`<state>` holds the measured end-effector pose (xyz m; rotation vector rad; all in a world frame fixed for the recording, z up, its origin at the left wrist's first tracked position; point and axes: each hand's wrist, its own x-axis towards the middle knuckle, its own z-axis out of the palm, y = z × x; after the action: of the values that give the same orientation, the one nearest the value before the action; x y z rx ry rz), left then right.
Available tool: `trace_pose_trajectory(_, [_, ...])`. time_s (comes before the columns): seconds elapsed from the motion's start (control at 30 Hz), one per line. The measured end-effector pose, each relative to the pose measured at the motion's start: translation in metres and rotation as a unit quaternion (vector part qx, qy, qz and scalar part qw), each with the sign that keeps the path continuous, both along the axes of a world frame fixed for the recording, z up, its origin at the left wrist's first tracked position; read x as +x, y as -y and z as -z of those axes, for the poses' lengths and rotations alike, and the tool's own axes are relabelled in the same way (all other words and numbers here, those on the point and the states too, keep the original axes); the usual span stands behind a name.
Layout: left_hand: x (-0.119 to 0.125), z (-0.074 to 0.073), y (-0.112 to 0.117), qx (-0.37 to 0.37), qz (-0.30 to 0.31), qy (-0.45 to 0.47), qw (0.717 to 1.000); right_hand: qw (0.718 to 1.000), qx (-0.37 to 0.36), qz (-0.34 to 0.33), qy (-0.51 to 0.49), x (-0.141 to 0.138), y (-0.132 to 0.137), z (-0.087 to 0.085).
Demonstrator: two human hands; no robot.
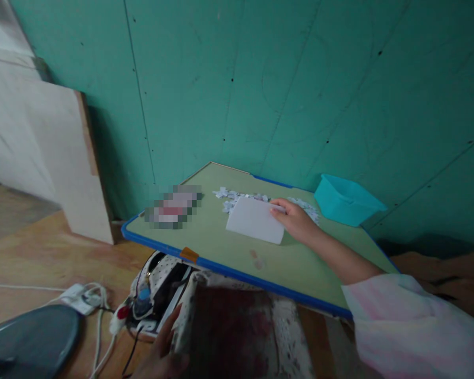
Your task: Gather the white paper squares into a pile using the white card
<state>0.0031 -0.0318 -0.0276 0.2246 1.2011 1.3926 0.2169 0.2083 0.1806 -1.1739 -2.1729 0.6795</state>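
My right hand [294, 218] reaches across a low green table [205, 242] with a blue rim and grips the right edge of a white card [255, 219] lying on the tabletop. Several small white puzzle-like pieces [231, 196] lie scattered just behind the card. My left hand [161, 350] is down at the bottom of the view, below the table's front edge, with its fingers curled on the edge of a white-and-dark patterned cloth bag [229, 326].
A teal plastic tub [345, 199] stands at the table's far right by the green wall. A blurred-out flat object [174, 206] lies at the table's left. On the wooden floor are a power strip with cables [82, 297], a dark round object [31, 339] and a white board [35, 158] leaning left.
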Motion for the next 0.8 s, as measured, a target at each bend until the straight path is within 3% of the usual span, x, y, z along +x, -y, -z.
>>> trace_pose_trajectory(0.17, [-0.001,-0.007,0.000,0.012,-0.006,-0.004,1.000,0.997,-0.065,-0.042,-0.010,0.003,-0.001,0.003])
trace_pose_trajectory(0.4, [0.002,-0.018,-0.015,0.007,0.025,-0.015,1.000,0.988,-0.125,-0.084,-0.023,0.020,0.031,-0.007])
trace_pose_trajectory(0.63, [0.013,-0.030,-0.025,0.011,0.053,0.008,0.998,0.984,-0.152,0.029,-0.090,0.053,0.032,-0.010])
trace_pose_trajectory(0.8, [0.016,-0.028,-0.031,0.015,0.032,-0.017,0.999,0.984,-0.158,0.030,-0.075,0.058,0.031,0.003])
